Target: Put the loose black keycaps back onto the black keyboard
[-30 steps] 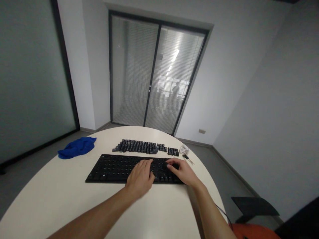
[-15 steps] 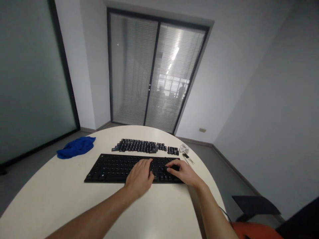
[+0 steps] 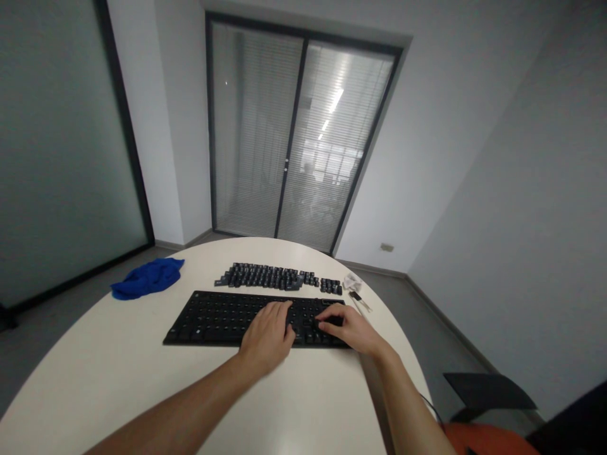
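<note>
Black keyboard (image 3: 213,319) on a pale table (image 3: 322,392), with the left hand (image 3: 266,335) lying unclenched across its middle, while the right hand (image 3: 353,327), fingers curled, has dipped lower at its right end, suggesting close work there, any grip unclear.

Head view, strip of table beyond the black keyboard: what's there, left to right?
Crumpled blue cloth → wide staggered block of loose black keycaps → small middle keycap cluster → compact right-hand keycap cluster → crumpled whitish item.
</note>
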{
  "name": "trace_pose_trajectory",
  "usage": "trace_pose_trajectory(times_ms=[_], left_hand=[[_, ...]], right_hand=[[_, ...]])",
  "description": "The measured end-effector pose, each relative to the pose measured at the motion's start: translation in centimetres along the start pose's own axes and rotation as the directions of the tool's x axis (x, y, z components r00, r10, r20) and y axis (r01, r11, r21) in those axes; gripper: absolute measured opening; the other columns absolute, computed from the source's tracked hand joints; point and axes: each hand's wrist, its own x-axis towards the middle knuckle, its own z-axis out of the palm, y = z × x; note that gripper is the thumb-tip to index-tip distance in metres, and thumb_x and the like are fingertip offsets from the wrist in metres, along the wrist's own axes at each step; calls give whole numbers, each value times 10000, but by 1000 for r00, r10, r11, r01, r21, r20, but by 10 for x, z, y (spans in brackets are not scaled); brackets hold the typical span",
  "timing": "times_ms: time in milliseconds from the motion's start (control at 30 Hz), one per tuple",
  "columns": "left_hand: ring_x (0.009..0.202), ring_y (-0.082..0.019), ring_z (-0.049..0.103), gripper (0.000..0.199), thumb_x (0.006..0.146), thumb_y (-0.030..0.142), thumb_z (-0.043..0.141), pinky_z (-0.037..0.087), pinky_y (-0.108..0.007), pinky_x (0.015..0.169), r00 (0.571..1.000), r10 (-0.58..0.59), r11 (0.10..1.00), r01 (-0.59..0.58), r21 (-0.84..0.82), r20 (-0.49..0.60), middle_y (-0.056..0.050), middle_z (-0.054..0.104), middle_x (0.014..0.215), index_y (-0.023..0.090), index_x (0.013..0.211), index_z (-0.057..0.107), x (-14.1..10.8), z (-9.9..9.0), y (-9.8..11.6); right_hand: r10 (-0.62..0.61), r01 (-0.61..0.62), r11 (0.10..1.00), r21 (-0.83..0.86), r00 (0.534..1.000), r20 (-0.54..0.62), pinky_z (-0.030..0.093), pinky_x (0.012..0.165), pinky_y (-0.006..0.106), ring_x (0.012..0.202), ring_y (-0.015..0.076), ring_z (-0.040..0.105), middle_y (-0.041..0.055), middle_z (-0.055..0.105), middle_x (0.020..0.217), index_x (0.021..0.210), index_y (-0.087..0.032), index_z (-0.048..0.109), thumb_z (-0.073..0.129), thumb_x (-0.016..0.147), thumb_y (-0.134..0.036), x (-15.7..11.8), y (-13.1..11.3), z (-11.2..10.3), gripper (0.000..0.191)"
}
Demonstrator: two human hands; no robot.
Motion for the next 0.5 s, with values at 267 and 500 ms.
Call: trace_pose_trajectory(times_ms=[267,500], left_hand=[[1263,-258,522,475,907,204,463,394,-404,1114,1000,16,1000,-16,9,-5,-131,601,1338,115,1371,507,1,2,-1],[1255,-257,531,471,903,201,465,399,-405,1110,1000,19,1000,-19,9,-19,-127,610,1329,122,1365,511,0,1,-1]], right_hand=[[-52,51,999,18,998,27,461,977,414,1004,260,653,73,752,1007,946,-218,796,726,824,-342,1,1,2,188],[-76,75,997,22,997,35,468,950,400,972,248,649,71,726,985,918,-226,799,728,819,-322,3,2,3,155]])
